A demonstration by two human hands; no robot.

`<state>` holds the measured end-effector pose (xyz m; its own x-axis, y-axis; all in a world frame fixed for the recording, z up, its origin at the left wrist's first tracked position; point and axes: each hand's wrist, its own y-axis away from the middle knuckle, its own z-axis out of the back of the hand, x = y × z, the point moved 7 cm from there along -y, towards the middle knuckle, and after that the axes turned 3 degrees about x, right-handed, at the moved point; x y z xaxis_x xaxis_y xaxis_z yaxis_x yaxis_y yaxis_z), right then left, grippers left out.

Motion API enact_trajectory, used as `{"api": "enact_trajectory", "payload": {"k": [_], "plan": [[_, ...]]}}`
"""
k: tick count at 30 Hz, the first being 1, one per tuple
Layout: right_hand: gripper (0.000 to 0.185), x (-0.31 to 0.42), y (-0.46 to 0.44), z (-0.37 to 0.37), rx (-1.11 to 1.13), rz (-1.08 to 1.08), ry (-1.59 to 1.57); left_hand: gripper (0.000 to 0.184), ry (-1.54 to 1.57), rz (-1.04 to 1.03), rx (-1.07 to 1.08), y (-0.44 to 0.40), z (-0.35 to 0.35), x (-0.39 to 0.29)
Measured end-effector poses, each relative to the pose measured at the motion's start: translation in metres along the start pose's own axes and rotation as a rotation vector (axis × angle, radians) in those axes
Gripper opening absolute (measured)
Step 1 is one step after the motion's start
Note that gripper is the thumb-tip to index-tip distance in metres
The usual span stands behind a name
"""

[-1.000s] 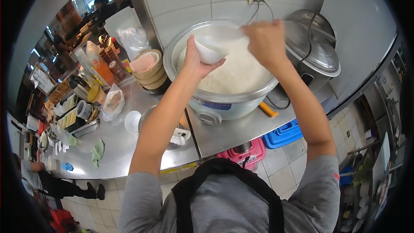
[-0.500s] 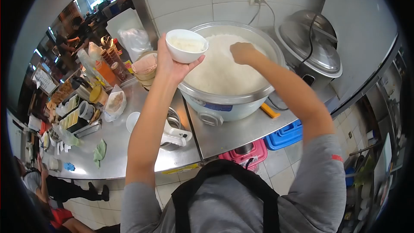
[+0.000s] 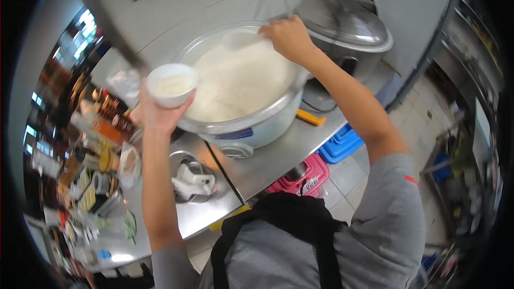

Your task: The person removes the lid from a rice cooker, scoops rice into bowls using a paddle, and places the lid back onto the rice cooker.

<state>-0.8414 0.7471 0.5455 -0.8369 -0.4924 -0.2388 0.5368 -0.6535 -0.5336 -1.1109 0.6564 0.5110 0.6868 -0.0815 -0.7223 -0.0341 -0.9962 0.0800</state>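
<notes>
A white bowl (image 3: 172, 84) with some rice in it rests in my left hand (image 3: 163, 115), whose fingers curve round its underside, left of the large cooker. White rice (image 3: 241, 83) fills much of the big round cooker (image 3: 265, 123). Over the cooker's back right rim, my right hand (image 3: 289, 37) is closed on a pale, blurred paddle (image 3: 241, 39), its blade above the rice.
Right of the cooker stands a second cooker with a metal lid (image 3: 342, 18). A metal container (image 3: 184, 155) with a white-handled tool, a green cloth (image 3: 130, 226) and bottles are at left. An orange-handled object (image 3: 310, 117) lies by the counter edge, above pink and blue lids.
The view has turned and shifted. My left hand has carried the bowl from over the cooker out to its left. My right hand has lifted toward the cooker's back rim, with the paddle now visible.
</notes>
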Motion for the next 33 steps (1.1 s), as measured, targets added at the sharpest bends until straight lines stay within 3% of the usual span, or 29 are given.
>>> {"api": "enact_trajectory", "payload": {"k": [1,2,4,6,9,12,14,17,20,24,25,27,28,29,30,31,32,33], "plan": [[0.017,-0.016,0.022,0.026,-0.136,-0.166,-0.165,0.060,-0.009,0.008,-0.006,0.000,-0.003,0.002],[0.017,-0.019,0.048,0.038,-0.120,-0.203,-0.147,0.061,-0.009,0.008,-0.018,0.001,-0.004,0.004],[0.018,-0.062,0.117,0.052,-0.370,-0.646,-0.931,0.060,-0.011,0.003,-0.010,-0.002,-0.002,0.005],[0.024,-0.109,0.182,0.008,-0.596,-0.804,-1.029,0.058,0.009,0.034,-0.023,-0.007,0.006,0.005],[0.022,-0.156,0.287,-0.096,-0.785,-1.273,-0.977,0.057,0.013,0.018,-0.035,-0.011,0.004,0.005],[0.034,-0.156,0.338,-0.189,-0.888,-1.619,-0.955,0.058,-0.001,-0.019,-0.058,-0.007,-0.007,0.007],[0.046,-0.148,0.340,-0.236,-0.926,-1.741,-1.002,0.058,-0.016,-0.042,-0.057,-0.005,-0.013,0.008],[0.053,-0.133,0.328,-0.254,-1.079,-1.822,-1.051,0.060,-0.012,0.010,-0.045,-0.002,-0.012,0.009],[0.050,-0.131,0.331,-0.266,-1.054,-1.917,-0.988,0.061,-0.017,-0.002,-0.054,0.001,-0.008,0.007],[0.053,-0.141,0.335,-0.279,-0.916,-1.816,-0.911,0.061,0.018,-0.016,-0.095,0.000,0.001,0.003],[0.053,-0.141,0.336,-0.280,-0.981,-1.776,-0.915,0.061,0.032,0.004,-0.095,0.001,0.005,0.002],[0.061,-0.152,0.344,-0.283,-0.725,-1.783,-0.880,0.060,-0.018,-0.027,-0.073,-0.005,0.009,0.000],[0.060,-0.144,0.342,-0.229,-0.891,-1.662,-0.380,0.059,-0.070,-0.061,-0.035,-0.008,0.009,-0.006],[0.067,-0.167,0.350,-0.230,-0.737,-1.665,-0.530,0.059,-0.112,-0.076,-0.036,-0.009,0.007,-0.008],[0.051,-0.168,0.342,-0.181,-0.819,-1.615,-0.474,0.058,-0.153,-0.094,-0.042,-0.011,0.003,-0.010],[0.032,-0.171,0.328,-0.151,-0.998,-1.444,-0.951,0.058,-0.159,-0.092,-0.047,-0.013,0.000,-0.012],[0.020,-0.137,0.284,-0.067,-1.166,-1.277,-1.026,0.058,-0.166,-0.072,-0.052,-0.014,0.000,-0.013],[0.019,-0.116,0.240,-0.012,-1.049,-1.058,-1.111,0.058,-0.156,-0.092,-0.084,-0.015,0.004,-0.015]]}}
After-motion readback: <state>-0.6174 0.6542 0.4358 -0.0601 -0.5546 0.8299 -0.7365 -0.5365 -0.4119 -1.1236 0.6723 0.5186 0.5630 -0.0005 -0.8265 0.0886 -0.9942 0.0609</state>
